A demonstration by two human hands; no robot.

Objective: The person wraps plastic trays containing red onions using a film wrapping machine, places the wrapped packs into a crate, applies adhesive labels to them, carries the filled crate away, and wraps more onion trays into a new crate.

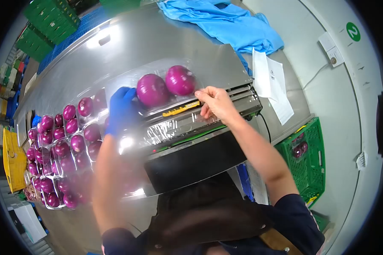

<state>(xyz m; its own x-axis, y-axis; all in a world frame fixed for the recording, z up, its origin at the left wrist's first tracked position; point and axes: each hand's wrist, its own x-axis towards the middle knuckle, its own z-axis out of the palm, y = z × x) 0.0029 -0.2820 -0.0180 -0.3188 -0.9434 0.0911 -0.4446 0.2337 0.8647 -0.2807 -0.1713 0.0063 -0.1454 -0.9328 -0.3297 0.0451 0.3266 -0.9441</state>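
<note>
Left red onion (152,90) and right red onion (180,80) were whole, rounded and glossy purple, with pale highlights. The pair sat side by side, the right slightly farther back, with creased clear film (159,131) in front.

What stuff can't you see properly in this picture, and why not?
All in the head view:
- Left hand: its blue-gloved fingers are blurred.
- Right hand: can't tell if it pinches film, which would be see-through.
- Packed red onions: some are blurred or behind the left forearm.
- White paper: writing too small.
- Yellow strip: markings too small.
</note>
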